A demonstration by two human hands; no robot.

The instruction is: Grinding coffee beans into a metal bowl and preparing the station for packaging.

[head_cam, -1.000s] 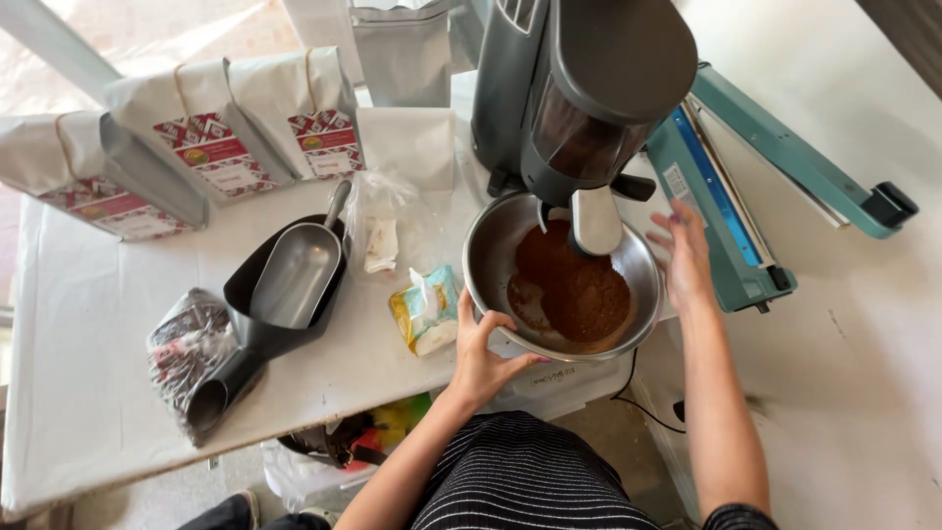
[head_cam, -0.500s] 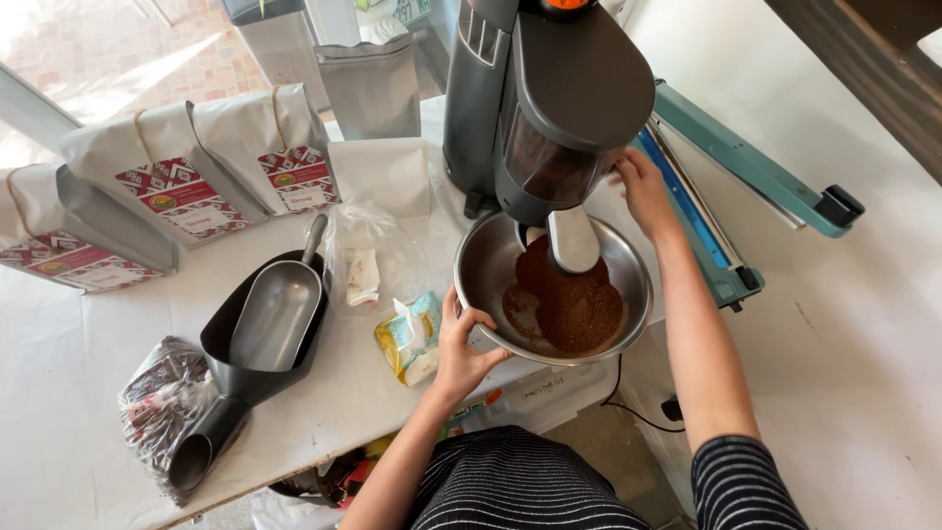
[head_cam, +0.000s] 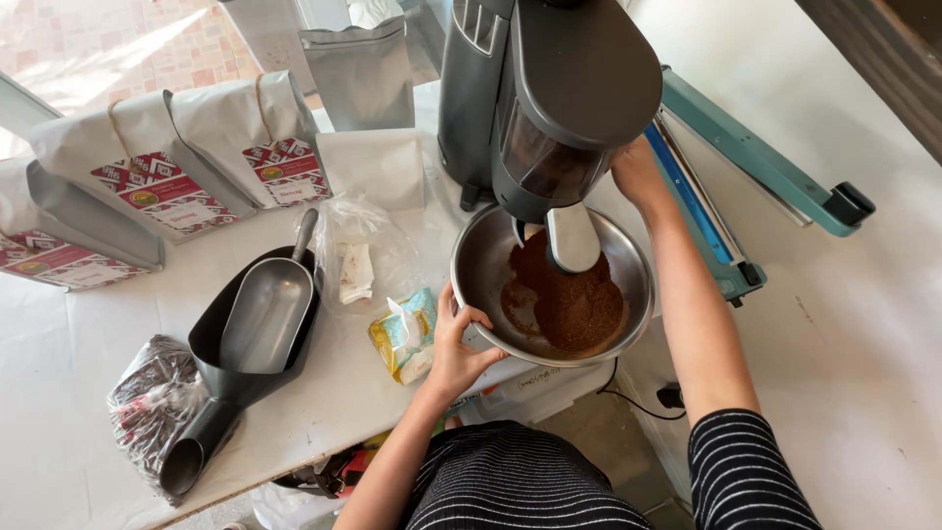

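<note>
The metal bowl sits at the table edge, directly under the spout of the dark grey grinder. Brown ground powder lies heaped in the bowl bottom, with the spout tip just above the heap.

Left hand: closed on the near-left rim of the bowl. The thumb lies over the rim, on the inner side; the remaining fingers curl against the outer wall and underside. The bowl therefore lies between thumb and fingers, in contact with both.

Right hand: placed against the right side of the grinder, behind the bowl's far-right rim. Most of the fingers are hidden by the grinder body, so how far they are spread, and whether they hold anything, cannot be determined. This hand is not seen touching the bowl.

Left of the bowl, just beside the left hand, lies a small yellow and blue packet. Farther left, a metal scoop rests in a black funnel tray. White bags with red labels stand along the far left. A teal heat sealer lies to the right of the grinder on the white table.
</note>
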